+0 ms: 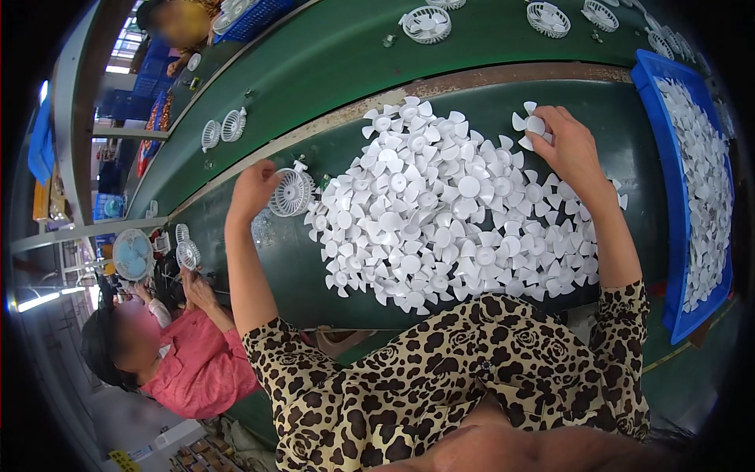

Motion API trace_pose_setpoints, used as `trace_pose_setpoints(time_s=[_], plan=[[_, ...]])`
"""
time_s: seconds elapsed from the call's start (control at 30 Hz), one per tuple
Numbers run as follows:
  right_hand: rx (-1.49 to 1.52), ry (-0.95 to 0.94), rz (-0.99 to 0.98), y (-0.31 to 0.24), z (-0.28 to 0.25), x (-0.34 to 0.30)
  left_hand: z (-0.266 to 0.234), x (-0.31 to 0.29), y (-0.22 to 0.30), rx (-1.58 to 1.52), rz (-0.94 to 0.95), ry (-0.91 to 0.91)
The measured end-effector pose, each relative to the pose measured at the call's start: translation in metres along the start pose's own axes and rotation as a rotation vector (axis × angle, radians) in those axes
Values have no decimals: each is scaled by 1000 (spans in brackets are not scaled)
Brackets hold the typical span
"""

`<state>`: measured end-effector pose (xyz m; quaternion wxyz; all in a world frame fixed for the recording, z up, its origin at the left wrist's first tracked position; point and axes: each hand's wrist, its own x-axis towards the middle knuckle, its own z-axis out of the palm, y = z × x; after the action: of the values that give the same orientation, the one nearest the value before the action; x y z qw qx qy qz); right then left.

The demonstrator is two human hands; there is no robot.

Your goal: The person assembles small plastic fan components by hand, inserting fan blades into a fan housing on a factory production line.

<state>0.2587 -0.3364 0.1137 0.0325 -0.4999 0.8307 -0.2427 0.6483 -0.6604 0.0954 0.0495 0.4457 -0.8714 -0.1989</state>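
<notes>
On the green work surface lies a big heap of white plastic fan blades (409, 224), each with three wings round a hub. Beyond the heap's far right side, my right hand (568, 145) pinches a single fan blade (528, 123) between thumb and fingers. To the left of the heap, my left hand (254, 189) is closed with curled fingers at the left rim of a white round fan guard (292, 193). What those fingers hold, if anything, is hidden. A small metal part (300, 165) shows at the guard's far edge.
A blue tray (672, 197) full of fan blades stands at the right. Past a raised ledge (440, 85) runs a green belt (314, 94) carrying several fan guards (425, 25). At the left a co-worker in a pink top (200, 366) handles another fan guard (188, 254).
</notes>
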Motion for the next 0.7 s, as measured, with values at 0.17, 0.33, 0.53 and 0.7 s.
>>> trace_pose_setpoints(time_s=[0.17, 0.33, 0.53, 0.7], plan=[[61, 24, -42, -15, -7, -19, 8, -16, 18, 301, 129, 165], [210, -23, -49, -29, -17, -35, -30, -29, 60, -66, 56, 347], [450, 66, -243, -67, -17, -47, 19, -22, 141, -1050, 98, -42], [260, 176, -426, -91, -8, -46, 76, -26, 212, -1309, -29, -321]])
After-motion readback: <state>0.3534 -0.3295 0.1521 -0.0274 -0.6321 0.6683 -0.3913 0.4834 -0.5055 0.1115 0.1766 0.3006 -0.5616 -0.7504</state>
